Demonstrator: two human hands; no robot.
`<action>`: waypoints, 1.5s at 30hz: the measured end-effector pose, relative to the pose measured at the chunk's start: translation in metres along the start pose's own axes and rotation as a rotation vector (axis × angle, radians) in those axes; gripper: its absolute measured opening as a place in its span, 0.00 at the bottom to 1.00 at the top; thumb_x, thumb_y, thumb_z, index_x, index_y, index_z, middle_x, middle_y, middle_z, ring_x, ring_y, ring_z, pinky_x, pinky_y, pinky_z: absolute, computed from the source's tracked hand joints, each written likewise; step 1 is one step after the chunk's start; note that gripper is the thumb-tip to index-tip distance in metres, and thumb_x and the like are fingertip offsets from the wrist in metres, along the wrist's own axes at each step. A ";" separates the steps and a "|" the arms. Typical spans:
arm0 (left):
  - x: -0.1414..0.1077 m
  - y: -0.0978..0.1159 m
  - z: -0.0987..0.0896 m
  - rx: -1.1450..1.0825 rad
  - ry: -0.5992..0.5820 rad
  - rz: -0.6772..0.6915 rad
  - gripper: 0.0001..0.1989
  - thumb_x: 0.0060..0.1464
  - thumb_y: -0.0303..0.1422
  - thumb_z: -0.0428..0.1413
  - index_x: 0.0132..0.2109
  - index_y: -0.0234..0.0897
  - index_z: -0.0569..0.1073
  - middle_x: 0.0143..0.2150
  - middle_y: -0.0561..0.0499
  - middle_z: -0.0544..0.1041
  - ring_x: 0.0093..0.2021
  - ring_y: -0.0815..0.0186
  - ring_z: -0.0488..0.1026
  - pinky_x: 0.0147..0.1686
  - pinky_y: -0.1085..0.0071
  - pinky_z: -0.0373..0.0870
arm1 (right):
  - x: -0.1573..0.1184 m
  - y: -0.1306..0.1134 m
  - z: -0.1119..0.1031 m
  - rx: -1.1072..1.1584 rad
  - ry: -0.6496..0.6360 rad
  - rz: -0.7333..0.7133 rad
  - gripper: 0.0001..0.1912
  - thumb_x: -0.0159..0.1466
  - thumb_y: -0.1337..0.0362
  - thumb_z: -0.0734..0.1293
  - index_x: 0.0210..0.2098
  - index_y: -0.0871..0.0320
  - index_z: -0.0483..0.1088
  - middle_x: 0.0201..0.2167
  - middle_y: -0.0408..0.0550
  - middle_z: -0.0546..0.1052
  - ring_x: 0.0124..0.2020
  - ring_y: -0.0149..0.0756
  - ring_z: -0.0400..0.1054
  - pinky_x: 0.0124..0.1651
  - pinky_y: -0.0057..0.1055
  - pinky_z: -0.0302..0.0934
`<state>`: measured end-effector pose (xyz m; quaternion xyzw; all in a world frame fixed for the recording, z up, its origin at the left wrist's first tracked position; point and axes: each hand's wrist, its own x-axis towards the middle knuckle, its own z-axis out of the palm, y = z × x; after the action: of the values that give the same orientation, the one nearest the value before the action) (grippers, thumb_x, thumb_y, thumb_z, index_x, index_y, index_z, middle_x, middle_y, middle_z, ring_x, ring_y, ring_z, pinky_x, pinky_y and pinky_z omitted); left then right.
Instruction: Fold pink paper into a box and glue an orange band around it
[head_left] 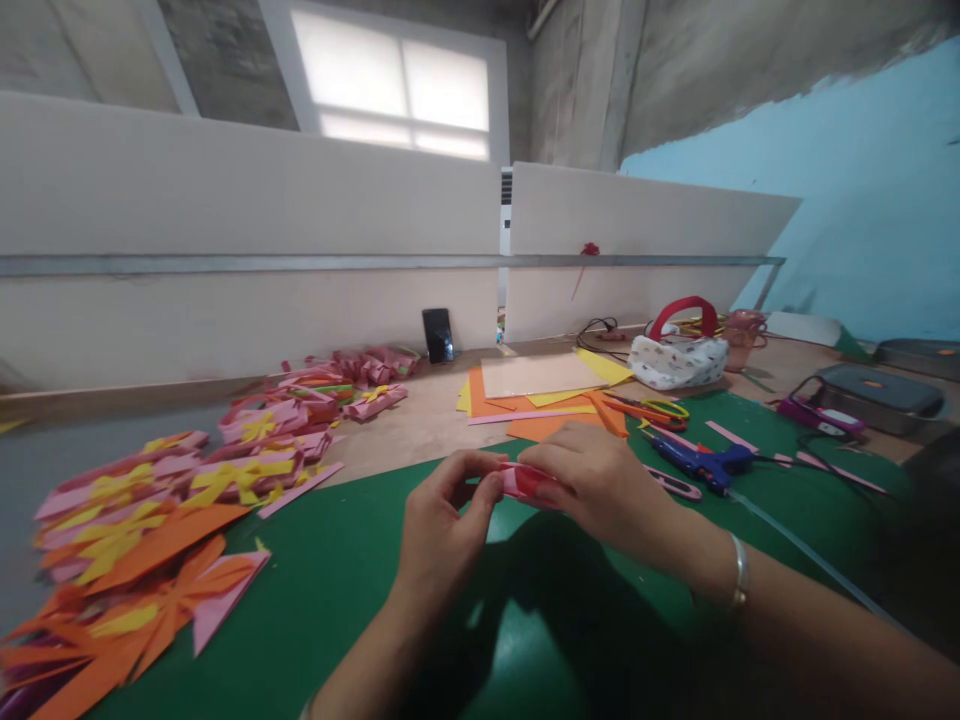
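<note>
Just above the green mat, a small pink-and-red folded piece is between my two hands. My left hand pinches its left end between thumb and fingertips. On the other side, my right hand has its fingers closed over the right end and hides part of it. Right of my right hand lie a pink-handled cutter and a blue glue gun with a clear glue stick trailing behind it. Scissors with yellow-and-black handles rest farther back, by the orange sheets.
Pink pieces with yellow bows pile up at left, with orange cut-outs nearer me. A phone leans on the white partition. At right are a white patterned basket, a pink cup and a grey-lidded box.
</note>
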<state>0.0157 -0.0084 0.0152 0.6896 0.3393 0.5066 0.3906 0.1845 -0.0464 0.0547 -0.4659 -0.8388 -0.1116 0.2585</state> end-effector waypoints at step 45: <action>0.003 0.002 0.001 -0.041 -0.080 -0.072 0.05 0.49 0.30 0.54 0.31 0.34 0.74 0.33 0.47 0.76 0.33 0.65 0.73 0.32 0.70 0.72 | 0.020 -0.019 0.005 -0.310 -0.262 0.157 0.09 0.58 0.69 0.65 0.22 0.59 0.72 0.22 0.47 0.77 0.26 0.36 0.66 0.31 0.33 0.43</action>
<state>0.0178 -0.0073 0.0178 0.6886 0.3375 0.4711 0.4359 0.1586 -0.0406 0.0624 -0.5743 -0.7993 -0.1574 0.0807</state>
